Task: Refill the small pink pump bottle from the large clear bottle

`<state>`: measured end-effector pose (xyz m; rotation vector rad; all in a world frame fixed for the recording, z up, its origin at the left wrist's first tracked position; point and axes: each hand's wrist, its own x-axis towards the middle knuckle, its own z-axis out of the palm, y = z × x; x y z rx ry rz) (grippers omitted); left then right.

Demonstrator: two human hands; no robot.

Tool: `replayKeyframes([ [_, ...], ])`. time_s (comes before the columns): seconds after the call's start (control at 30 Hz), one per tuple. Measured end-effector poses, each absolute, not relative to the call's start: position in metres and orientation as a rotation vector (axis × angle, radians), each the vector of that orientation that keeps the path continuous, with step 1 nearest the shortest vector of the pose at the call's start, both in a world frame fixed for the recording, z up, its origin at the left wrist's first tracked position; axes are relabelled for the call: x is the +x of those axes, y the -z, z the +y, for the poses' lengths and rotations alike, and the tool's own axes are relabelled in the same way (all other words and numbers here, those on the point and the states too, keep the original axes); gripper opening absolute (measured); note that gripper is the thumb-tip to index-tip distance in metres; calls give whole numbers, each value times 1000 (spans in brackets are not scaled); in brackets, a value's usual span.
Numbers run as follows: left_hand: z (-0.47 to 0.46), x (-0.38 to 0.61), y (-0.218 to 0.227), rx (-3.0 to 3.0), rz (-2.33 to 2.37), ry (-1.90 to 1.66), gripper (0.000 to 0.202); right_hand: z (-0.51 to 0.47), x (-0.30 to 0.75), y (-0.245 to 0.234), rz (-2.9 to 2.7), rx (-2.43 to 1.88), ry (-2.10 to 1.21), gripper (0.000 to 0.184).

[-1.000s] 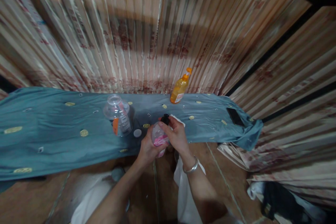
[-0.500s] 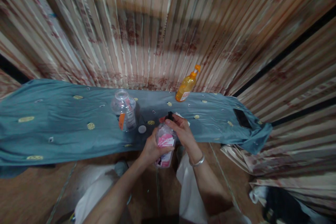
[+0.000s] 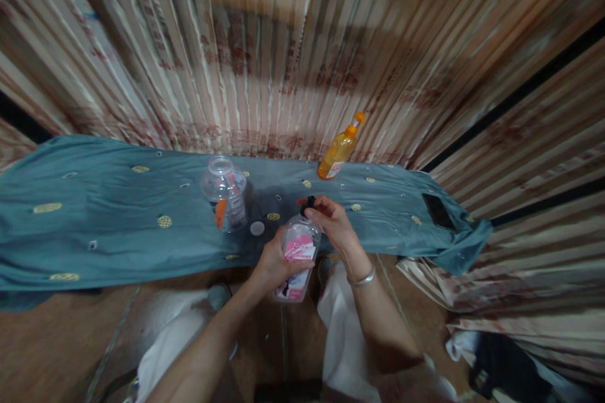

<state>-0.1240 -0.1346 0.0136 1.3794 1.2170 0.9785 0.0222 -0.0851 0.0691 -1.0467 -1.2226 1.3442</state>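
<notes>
A clear bottle (image 3: 299,250) with a pink and white label is held tilted in front of the table's near edge. My left hand (image 3: 275,262) is wrapped round its body from the left. At its neck sits a black pump top (image 3: 308,204), and the fingers of my right hand (image 3: 334,221) are closed on it from the right. A silver bangle (image 3: 362,278) circles my right wrist. Left of the bottle, a large clear plastic jar (image 3: 225,192) with an orange label patch stands on the cloth. Beside that jar lies a small round whitish disc (image 3: 257,228).
A teal cloth (image 3: 118,201) with yellow pineapple prints covers the narrow table. An orange pump bottle (image 3: 338,152) stands near the back edge. A black phone (image 3: 437,211) lies at the right end. Pleated curtains (image 3: 265,56) hang close behind; dark clothing (image 3: 508,365) lies on the floor at right.
My right hand has shifted slightly up and right at the black pump top, its fingers less bunched over it. My left hand keeps its hold on the bottle. The view has tilted slightly.
</notes>
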Motion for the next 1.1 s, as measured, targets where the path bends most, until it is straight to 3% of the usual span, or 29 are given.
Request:
replayKeyframes([
  [0.13, -134, -125, -11, 1411, 1206, -998, 64, -89, 26, -75, -1360, -1033, -1391, 42],
  [0.37, -133, -124, -11, 1410, 1235, -988, 67, -84, 25, -60, -1306, -1159, -1189, 47],
  [0.63, -131, -127, -10, 1392, 1297, -966, 69, -90, 20, -64, -1300, -1061, -1376, 42],
  [0.9, -130, -132, -7, 1434, 1317, -989, 63, -77, 15, -50, -1269, -1176, -1121, 44],
  [1.1, -128, -132, -3, 1427, 1299, -992, 71, -80, 18, -62, -1355, -1071, -1314, 39],
])
